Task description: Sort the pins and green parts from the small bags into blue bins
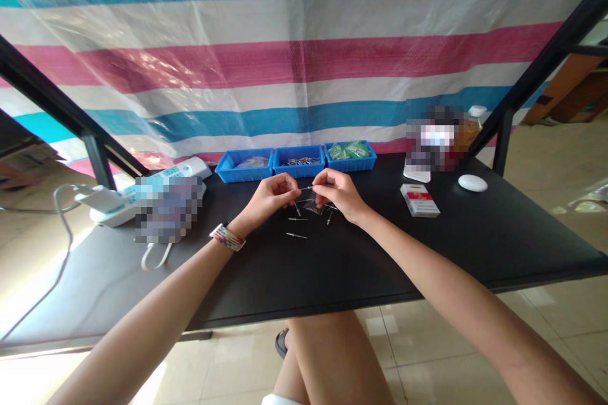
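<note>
Between my two hands runs a thin metal blind rivet (307,188), level above the black table. My left hand (277,193) is closed, its thumb and forefinger pinching the left end. On the other end the fingertips of my right hand (338,193) are pressed together. Below the fingers lies a small clear plastic bag (312,205), partly hidden by my right hand. Several more rivets are scattered about it, among them a loose rivet (297,219) and a nearer rivet (296,236).
Behind my hands stand three blue bins: a left bin (244,174) with clear bags, a middle bin (299,170) with metal rivets, a right bin (350,163) with green packets. A power strip (192,168) lies left; a cigarette pack (420,200) and white oval object (472,183) right.
</note>
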Demonstrator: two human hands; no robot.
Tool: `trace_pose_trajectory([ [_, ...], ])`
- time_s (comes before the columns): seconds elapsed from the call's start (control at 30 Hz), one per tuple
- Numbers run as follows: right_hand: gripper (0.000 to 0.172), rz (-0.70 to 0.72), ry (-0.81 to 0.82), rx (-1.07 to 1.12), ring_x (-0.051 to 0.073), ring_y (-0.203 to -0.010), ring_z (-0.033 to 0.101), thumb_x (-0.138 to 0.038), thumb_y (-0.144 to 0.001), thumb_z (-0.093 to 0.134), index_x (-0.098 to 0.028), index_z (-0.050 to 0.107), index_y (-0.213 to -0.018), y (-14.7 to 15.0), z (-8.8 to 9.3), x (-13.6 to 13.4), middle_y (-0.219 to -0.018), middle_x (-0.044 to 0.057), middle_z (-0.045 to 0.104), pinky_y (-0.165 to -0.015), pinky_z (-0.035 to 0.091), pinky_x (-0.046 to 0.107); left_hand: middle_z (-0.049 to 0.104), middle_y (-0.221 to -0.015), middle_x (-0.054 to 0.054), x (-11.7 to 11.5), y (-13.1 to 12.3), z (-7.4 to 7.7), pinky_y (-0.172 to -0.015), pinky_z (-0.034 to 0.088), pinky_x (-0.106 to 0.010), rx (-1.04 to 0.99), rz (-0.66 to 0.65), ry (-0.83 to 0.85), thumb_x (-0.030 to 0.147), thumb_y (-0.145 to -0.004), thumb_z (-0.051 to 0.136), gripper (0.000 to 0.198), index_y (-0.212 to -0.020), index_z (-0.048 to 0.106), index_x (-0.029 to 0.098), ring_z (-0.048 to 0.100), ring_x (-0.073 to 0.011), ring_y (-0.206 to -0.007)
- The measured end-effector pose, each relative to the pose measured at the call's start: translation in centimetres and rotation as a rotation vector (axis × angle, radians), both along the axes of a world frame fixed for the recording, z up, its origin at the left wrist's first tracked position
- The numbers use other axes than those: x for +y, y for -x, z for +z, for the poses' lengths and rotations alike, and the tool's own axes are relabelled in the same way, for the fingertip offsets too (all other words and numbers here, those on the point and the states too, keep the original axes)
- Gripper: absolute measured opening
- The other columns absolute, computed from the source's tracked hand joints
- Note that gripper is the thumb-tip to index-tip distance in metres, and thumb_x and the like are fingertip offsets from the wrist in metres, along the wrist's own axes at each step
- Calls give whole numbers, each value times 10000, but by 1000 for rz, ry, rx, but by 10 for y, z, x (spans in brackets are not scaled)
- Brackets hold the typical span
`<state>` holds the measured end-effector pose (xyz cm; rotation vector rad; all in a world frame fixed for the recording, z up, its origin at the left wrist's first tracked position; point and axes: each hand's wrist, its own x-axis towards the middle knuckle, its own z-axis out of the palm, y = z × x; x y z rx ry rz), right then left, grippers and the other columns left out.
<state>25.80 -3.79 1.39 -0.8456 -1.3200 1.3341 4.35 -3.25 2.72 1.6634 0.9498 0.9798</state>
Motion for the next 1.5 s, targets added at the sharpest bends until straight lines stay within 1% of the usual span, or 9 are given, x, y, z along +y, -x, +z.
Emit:
trace_pose_trajectory([
  [0.2,219,-36,46,46,122,-540,651,-288,-702,834,-188,657,-784,2,-1,6,-683,-38,664,-529,595,253,610,-677,22,4,1,-4,-563,424,-240,-32,17,11,381,-812,780,276,-851,581,195,561,-125,-592],
  [0.3,329,-111,93,159,128,-609,703,-311,-712,858,-199,722,-990,2,-1,16,-924,22,791,-595,638,274,618,-699,0,6,4,-6,-568,410,-255,-22,22,3,350,-823,667,184,-793,573,194,564,-139,-615],
  [0.4,465,-128,130,168,118,-572,691,-299,-737,829,-216,720,-1181,-3,-2,24,-1082,60,815,-544,620,272,597,-690,5,7,6,-9,-582,392,-264,116,39,-87,325,-812,651,154,-768,589,191,538,-143,-623],
  [0.57,219,-271,126,109,78,-447,574,-261,-744,705,-175,749,-941,-19,0,28,-845,39,793,-435,498,214,682,-895,-33,5,4,-15,-671,460,-290,453,32,-328,347,-851,727,222,-1017,766,206,588,-165,-715],
  [0.7,169,-283,109,54,84,-467,577,-262,-715,674,-180,743,-845,-22,3,23,-784,29,769,-441,486,205,690,-979,-57,5,3,-21,-762,506,-315,559,-13,-418,317,-878,707,194,-1018,808,229,648,-192,-811],
  [0.87,158,-173,69,-41,99,-485,592,-281,-716,677,-181,739,-822,-9,-3,16,-752,26,756,-456,490,211,703,-951,-58,11,6,-25,-827,507,-347,593,-1,-480,212,-867,638,184,-977,784,219,653,-222,-870],
  [1.13,141,-99,-85,-204,111,-491,602,-233,-758,637,-188,743,-839,-3,-8,9,-743,18,748,-488,495,228,703,-888,-52,13,8,-20,-889,483,-391,634,3,-536,236,-859,634,111,-904,732,213,635,-237,-851],
  [1.33,124,-125,-107,-240,117,-507,618,-250,-796,653,-197,742,-865,-5,-10,8,-775,19,751,-497,493,230,698,-904,-72,16,10,-23,-835,486,-380,562,130,-507,267,-903,611,112,-887,703,204,628,-248,-879],
  [1.5,198,-105,-132,-288,129,-525,619,-396,-867,710,-200,735,-852,-3,-8,7,-760,20,736,-501,487,241,709,-949,-68,7,5,-15,-851,488,-362,435,163,-536,274,-952,610,107,-944,682,196,637,-231,-900],
])
